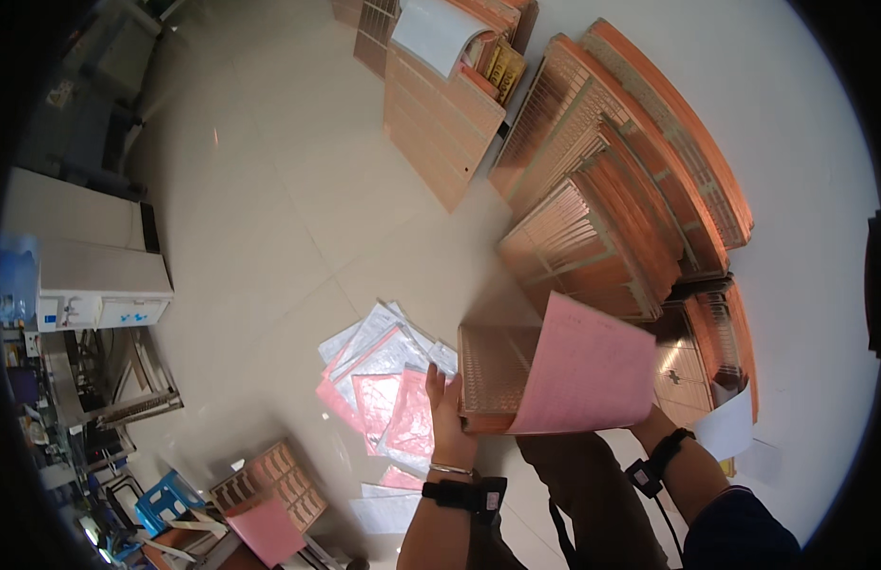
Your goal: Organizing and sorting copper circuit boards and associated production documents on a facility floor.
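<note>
In front of me is a stack of copper-coloured circuit panels [493, 375], with rows of small patterns on its top one. My left hand [444, 418] grips the stack's left edge, thumb and a finger showing. Over the stack's right part lies a pink sheet of paper [588, 370], its upper edge raised and slightly curved. My right hand [655, 426] is at the lower right corner of that sheet; its fingers are hidden behind the paper, so what it holds does not show. Both wrists wear black straps with a small box.
More copper panels [593, 237] lean in bundles along the white wall at right. Another group [440, 123] stands farther off. Pink and white papers in plastic sleeves [379, 366] lie on the tiled floor. At lower left are a blue stool [167, 499] and a panel with a pink sheet [267, 527].
</note>
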### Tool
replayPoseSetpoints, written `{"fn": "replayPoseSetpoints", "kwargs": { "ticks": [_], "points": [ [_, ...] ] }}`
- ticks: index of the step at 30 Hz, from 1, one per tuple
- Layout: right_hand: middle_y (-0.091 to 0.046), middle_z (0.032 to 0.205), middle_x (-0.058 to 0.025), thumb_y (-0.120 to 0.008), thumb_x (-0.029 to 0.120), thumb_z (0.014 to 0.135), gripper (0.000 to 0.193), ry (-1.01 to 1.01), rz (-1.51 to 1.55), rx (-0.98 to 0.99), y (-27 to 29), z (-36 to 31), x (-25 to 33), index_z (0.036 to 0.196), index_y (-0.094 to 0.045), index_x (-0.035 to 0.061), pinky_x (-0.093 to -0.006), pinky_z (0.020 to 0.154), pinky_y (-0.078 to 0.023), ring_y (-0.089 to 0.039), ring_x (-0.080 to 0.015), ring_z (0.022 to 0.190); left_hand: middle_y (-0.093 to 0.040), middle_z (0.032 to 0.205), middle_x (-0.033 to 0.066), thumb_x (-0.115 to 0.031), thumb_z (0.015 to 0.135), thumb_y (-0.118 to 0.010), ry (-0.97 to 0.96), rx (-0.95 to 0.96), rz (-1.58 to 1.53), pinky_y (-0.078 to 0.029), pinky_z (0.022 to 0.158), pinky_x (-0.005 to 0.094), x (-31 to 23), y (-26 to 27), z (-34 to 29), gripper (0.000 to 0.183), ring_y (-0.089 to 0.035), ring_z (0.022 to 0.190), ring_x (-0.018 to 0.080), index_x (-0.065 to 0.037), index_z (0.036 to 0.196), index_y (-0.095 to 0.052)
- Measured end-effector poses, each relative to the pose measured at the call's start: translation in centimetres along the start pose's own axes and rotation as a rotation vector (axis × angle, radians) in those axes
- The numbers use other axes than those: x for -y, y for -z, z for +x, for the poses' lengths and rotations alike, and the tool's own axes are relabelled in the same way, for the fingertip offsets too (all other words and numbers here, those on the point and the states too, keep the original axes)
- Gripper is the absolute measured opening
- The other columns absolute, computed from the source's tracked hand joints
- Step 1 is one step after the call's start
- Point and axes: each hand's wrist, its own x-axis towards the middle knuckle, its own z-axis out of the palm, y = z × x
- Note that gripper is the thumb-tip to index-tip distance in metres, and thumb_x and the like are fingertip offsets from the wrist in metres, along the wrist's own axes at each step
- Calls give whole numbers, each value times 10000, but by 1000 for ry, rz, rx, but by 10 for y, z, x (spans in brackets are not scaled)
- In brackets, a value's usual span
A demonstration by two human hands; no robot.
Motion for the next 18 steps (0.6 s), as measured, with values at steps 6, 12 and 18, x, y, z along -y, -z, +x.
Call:
{"fn": "replayPoseSetpoints", "kwargs": {
  "ticks": [6,12,18],
  "points": [
    [-600,1001,-110,-387,396,941,423,-213,-280,-98,1,6,2,1131,-527,44,-337,794,-467,-573,-210,924,-580,1044,141,-159,848,-541,756,-22,-131,-516,806,354,2,34,-13,401,-595,946,225,-22,1219,-475],
    [-599,995,-91,-368,427,947,442,-362,-579,-171,-4,-5,-64,1101,-546,53,-315,784,-457,-572,-190,893,-630,1001,90,-210,881,-546,705,108,-138,-525,778,302,18,65,-35,318,-625,881,178,9,1112,-537],
    [-578,870,-37,-333,486,947,488,-416,-819,-359,75,-12,-123,971,-577,63,-301,696,-441,-546,-150,766,-633,997,93,-212,877,-552,620,145,-57,-515,759,292,62,115,-36,299,-625,843,174,-5,1093,-555]
  ]
}}
